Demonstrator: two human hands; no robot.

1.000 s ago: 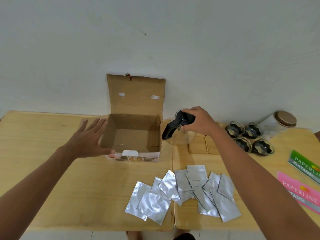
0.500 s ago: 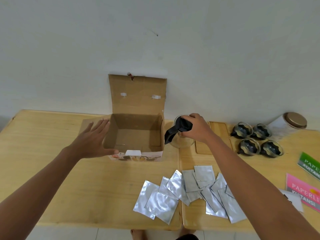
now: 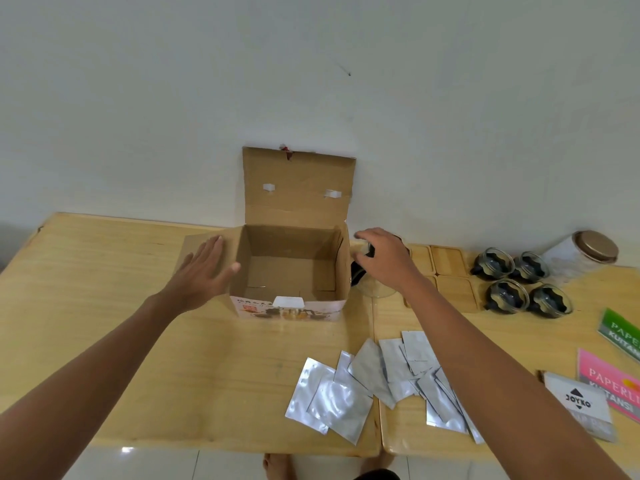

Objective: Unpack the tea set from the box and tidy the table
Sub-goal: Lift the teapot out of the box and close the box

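1. Cardboard box [image 3: 291,271] stands near the back edge of the wooden table [image 3: 104,306], close to the wall. Its lid is folded up and shows two white tape pieces. The inside looks empty, and the front wall carries a printed picture of tea ware and a white tab.
2. Just to the right of the box stands a glass teapot [image 3: 372,287] with a black handle; most of it is hidden behind the right hand and the box wall.
3. Four wooden coasters [image 3: 453,268] lie behind and right of the teapot, in a square group.
4. Further right, four glass cups [image 3: 519,284] with dark inserts stand close together, and behind them a jar [image 3: 585,254] with a brown lid lies on its side.
5. Silver foil sachets [image 3: 377,379] are spread in an overlapping pile at the front of the table, partly under the right forearm.
6. At the right edge lie a green receipt book [image 3: 621,329], a pink one [image 3: 613,379] and a grey Joyko packet [image 3: 578,405].
7. The left hand [image 3: 204,271] is flat with straight fingers, palm against the left outer flap of the box, holding nothing.
8. The right hand [image 3: 384,258] hovers over the top of the teapot, fingers loosely spread and bent downward. It is not clear whether the fingertips touch the lid or the handle.
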